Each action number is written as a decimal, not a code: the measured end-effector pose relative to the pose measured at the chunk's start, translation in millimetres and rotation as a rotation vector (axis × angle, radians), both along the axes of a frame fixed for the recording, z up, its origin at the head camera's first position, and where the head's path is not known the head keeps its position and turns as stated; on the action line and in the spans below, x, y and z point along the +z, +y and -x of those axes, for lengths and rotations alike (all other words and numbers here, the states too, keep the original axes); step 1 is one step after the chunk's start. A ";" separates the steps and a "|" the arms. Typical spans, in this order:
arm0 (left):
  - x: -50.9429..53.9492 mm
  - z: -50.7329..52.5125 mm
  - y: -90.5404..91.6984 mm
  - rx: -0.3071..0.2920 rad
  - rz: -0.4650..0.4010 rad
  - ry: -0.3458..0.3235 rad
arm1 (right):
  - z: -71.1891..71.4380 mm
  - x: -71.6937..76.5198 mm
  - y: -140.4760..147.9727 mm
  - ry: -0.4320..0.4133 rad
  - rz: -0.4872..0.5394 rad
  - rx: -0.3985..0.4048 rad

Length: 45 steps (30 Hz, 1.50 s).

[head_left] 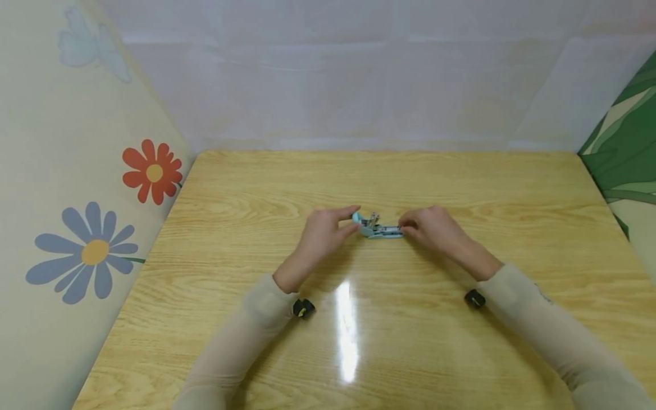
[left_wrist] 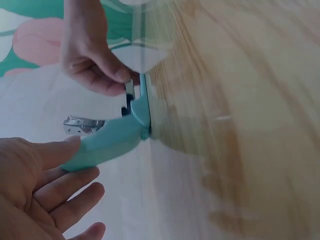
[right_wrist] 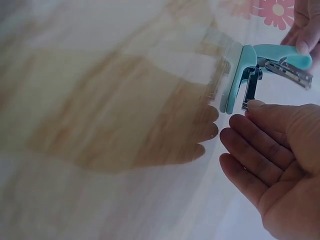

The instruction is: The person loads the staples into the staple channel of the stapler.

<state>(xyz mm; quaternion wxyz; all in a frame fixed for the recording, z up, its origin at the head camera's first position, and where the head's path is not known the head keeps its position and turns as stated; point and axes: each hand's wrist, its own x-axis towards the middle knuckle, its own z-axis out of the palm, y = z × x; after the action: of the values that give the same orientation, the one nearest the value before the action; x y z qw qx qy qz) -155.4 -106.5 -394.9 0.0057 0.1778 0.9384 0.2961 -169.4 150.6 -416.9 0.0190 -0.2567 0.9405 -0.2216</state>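
Note:
A mint-green stapler (head_left: 384, 235) stands opened on the wooden table, its top arm swung back to the left. My left hand (head_left: 324, 233) pinches the end of that green arm (left_wrist: 107, 145) between thumb and fingers. At the other end, my right hand (head_left: 435, 228) has its thumb and index finger at the tip of the dark metal staple channel (right_wrist: 251, 90). A silver metal part (right_wrist: 290, 74) sticks out at an angle from the raised arm. Whether staples lie in the channel, I cannot tell.
The wooden table (head_left: 246, 199) reaches back to a white cloth-like wall (head_left: 359, 85). Painted flowers (head_left: 94, 251) cover the left wall, and green leaves (head_left: 630, 142) the right one. Black wrist devices (head_left: 303, 308) hang at both cuffs.

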 end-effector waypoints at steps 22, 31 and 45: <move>-4.4 11.5 46.0 -0.128 0.110 0.050 | 2.0 -1.2 0.6 -0.041 0.024 0.005; -3.1 13.7 55.7 -0.187 0.209 0.093 | 2.7 -5.3 2.0 -0.040 0.044 0.002; 1.8 19.6 72.2 -0.273 0.387 0.063 | 4.4 -9.5 1.1 -0.021 0.053 0.009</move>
<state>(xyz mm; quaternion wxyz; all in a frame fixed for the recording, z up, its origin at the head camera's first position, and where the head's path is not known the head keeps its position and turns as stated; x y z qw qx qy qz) -175.0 -34.4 -393.1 0.0506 0.3078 0.9447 0.1015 -173.8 151.7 -426.5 0.0229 -0.2592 0.9329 -0.2490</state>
